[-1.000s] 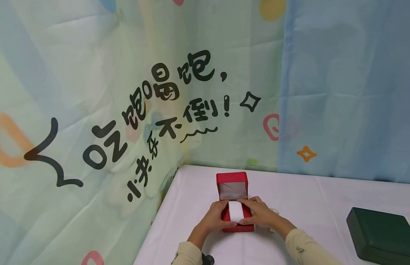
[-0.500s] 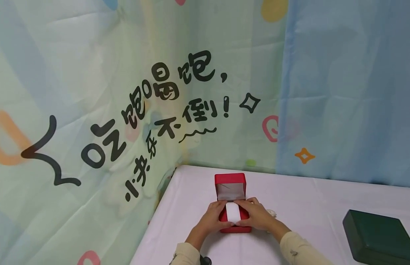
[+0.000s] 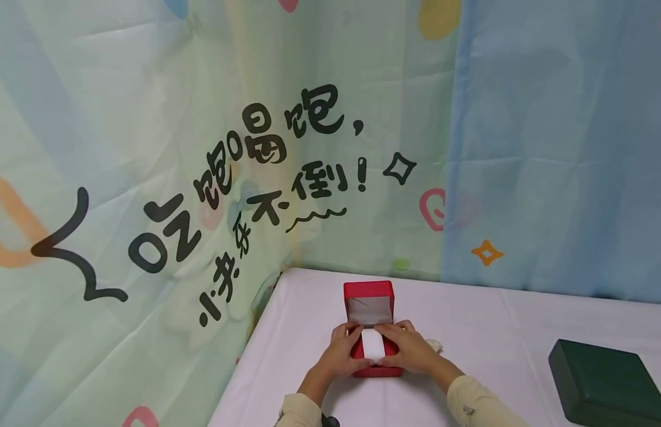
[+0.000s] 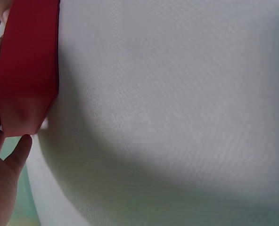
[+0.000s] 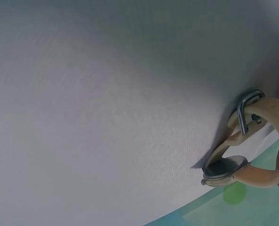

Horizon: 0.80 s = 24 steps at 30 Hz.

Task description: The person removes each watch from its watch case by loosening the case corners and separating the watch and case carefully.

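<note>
On the white-covered table stands a red watch box (image 3: pixel 369 289), its lid raised and showing a grey lining. A white watch cushion (image 3: pixel 372 344) sits in its base. My left hand (image 3: pixel 337 351) pinches the cushion's left side, thumb at the near end and fingers at the far end. On the other side my right hand (image 3: pixel 410 351) pinches it the same way. The left wrist view shows the box's red outer wall (image 4: pixel 28 56) beside the left hand (image 4: pixel 2 183). A beige-strapped wristwatch (image 5: pixel 225 169) lies just right of the box, partly behind my right hand in the head view.
A dark green case (image 3: pixel 608 382) lies on the table (image 3: pixel 485 332) at the right. A printed curtain (image 3: pixel 362 237) with black lettering hangs behind and to the left. A small black object (image 3: pixel 330 421) shows by the left sleeve.
Both hands stay at the cushion with little movement. The whole scene has shifted slightly left and down in the head view.
</note>
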Tool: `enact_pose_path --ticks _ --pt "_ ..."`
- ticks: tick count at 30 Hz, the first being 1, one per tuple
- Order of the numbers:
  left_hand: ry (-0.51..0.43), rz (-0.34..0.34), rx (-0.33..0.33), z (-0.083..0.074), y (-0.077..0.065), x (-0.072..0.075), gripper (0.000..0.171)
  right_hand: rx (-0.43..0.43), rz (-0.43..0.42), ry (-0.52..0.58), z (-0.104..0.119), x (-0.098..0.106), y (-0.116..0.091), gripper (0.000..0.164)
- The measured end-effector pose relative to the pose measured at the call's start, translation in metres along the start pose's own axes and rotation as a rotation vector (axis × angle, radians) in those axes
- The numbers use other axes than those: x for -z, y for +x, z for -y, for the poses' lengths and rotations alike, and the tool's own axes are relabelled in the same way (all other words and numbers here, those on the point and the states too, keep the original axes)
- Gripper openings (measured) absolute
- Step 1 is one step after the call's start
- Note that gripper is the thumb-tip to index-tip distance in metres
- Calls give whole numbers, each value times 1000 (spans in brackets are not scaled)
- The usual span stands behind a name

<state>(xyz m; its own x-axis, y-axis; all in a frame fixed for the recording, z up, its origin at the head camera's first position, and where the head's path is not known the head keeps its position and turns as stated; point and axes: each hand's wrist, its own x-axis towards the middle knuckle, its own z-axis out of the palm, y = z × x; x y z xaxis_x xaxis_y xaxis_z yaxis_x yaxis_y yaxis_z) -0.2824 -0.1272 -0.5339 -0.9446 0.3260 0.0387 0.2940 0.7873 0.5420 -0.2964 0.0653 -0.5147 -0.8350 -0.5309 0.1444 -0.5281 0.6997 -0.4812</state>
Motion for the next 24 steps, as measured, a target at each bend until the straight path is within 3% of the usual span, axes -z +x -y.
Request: enact_pose_path --ticks 14,19,24 --pt "-24 34 -2 3 1 -7 71 -81 0 -17 6 -6 -1 68" --pt "-4 24 -5 1 3 -6 71 -95 -20 -63 6 -7 0 68" --pt "-59 -13 -9 9 2 -11 73 -120 -11 -74 9 -7 1 69"
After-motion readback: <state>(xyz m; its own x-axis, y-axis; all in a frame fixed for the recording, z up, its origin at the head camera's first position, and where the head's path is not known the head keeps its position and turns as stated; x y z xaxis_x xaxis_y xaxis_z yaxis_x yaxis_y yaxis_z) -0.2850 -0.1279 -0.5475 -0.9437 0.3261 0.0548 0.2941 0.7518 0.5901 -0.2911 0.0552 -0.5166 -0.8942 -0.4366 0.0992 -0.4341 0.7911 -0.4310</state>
